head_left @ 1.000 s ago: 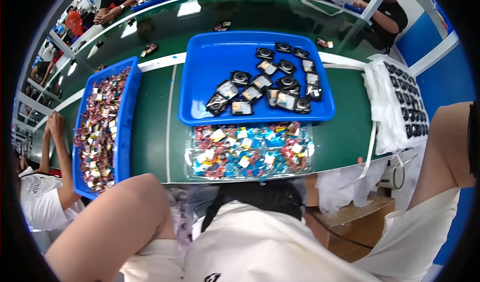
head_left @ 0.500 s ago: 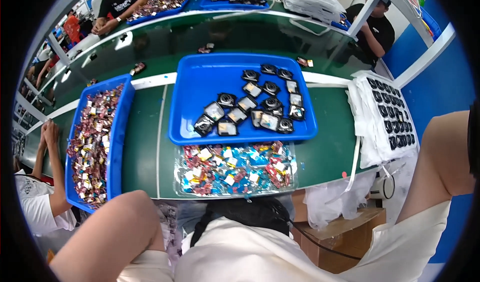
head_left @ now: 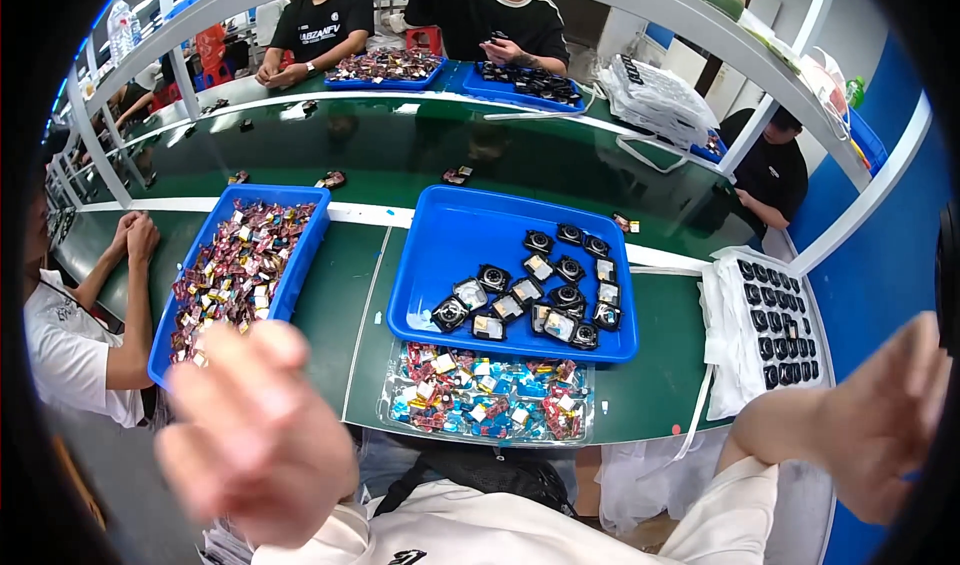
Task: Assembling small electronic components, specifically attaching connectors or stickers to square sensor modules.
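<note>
My left hand [head_left: 255,435] is raised in front of the near end of the left blue tray [head_left: 318,235]. Its fingers are bent and smeared by motion; whether it holds anything cannot be made out. At the far right my right hand [head_left: 890,415] is lifted with its fingers stretched out, and no held thing shows. Between them on the green bench is a wide blue tray [head_left: 450,235] with several black square camera-like modules [head_left: 568,298], some showing a pale face. In front of it, a clear tray [head_left: 592,405] holds reddish and yellow small parts on blue.
The left tray is full of small reddish parts [head_left: 245,265]. White foam trays with rows of black modules [head_left: 775,310] stand at the right, beside a white frame post [head_left: 870,190]. A co-worker's hands [head_left: 135,235] rest at the left; other people sit across the green bench [head_left: 385,145].
My view has tilted up, so the trays appear lower and further right. Both my hands have come into view, raised; before, only my arms showed. The modules look unmoved in their tray.
</note>
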A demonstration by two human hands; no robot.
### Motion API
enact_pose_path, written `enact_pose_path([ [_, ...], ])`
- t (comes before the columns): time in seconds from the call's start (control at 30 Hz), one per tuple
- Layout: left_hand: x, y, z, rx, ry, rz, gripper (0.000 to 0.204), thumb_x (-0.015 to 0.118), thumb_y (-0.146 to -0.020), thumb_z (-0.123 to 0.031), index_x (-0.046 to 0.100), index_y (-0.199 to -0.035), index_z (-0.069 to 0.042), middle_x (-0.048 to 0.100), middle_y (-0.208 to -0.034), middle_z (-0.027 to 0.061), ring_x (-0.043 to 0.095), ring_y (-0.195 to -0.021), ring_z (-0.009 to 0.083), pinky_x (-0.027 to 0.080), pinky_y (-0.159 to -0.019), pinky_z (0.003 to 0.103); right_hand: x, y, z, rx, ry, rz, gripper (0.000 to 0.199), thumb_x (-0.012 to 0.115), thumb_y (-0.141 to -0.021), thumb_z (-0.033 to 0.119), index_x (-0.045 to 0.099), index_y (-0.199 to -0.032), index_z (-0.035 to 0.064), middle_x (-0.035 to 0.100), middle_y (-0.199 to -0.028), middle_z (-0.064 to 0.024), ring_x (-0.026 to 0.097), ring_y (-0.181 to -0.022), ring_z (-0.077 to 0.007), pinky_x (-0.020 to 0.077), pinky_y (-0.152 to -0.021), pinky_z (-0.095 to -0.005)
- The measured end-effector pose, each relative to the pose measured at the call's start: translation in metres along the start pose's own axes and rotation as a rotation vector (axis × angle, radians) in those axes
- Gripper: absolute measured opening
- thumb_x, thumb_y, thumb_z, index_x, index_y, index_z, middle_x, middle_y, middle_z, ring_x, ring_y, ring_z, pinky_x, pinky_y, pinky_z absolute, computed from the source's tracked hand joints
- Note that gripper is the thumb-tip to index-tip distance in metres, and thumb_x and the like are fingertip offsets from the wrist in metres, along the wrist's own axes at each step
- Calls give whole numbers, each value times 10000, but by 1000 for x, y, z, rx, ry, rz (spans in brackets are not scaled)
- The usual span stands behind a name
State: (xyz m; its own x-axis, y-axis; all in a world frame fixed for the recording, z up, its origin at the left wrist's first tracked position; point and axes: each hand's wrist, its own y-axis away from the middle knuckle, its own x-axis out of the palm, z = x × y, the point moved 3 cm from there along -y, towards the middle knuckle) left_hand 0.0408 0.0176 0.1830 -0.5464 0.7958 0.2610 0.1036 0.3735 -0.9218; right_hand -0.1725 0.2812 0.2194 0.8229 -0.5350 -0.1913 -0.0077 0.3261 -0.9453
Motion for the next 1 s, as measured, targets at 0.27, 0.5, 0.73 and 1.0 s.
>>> enact_pose_path([
  [0.27,-116,85,74,-305,-1032,370,214,711,-661,34,699,-857,-53,674,-916,64,586,-854,267,480,-728,347,107,133,-106,620,211,124,85,666,-712,-23,700,-789,-13,680,-677,-89,628,-564,-201,480,-538,-288],
  [0.5,-125,110,58,-287,-1301,462,192,730,-697,-69,689,-883,-92,639,-1049,39,566,-922,254,460,-767,355,109,173,-93,642,724,-30,57,593,-810,-96,611,-761,-72,628,-694,-148,588,-620,-286,482,-571,-358],
  [0.73,-178,93,28,-540,-1890,495,405,740,-709,-228,641,-1062,-56,551,-1006,84,491,-960,262,371,-768,397,102,193,-99,736,762,-103,55,595,-845,-69,615,-795,-85,625,-736,-158,588,-617,-268,490,-552,-339],
  [1.0,-207,108,33,-608,-1773,557,193,712,-738,-136,607,-833,-4,532,-834,127,511,-836,300,424,-744,401,106,184,-100,688,781,-132,97,609,-866,-18,622,-797,-85,622,-730,-147,591,-608,-248,486,-550,-326],
])
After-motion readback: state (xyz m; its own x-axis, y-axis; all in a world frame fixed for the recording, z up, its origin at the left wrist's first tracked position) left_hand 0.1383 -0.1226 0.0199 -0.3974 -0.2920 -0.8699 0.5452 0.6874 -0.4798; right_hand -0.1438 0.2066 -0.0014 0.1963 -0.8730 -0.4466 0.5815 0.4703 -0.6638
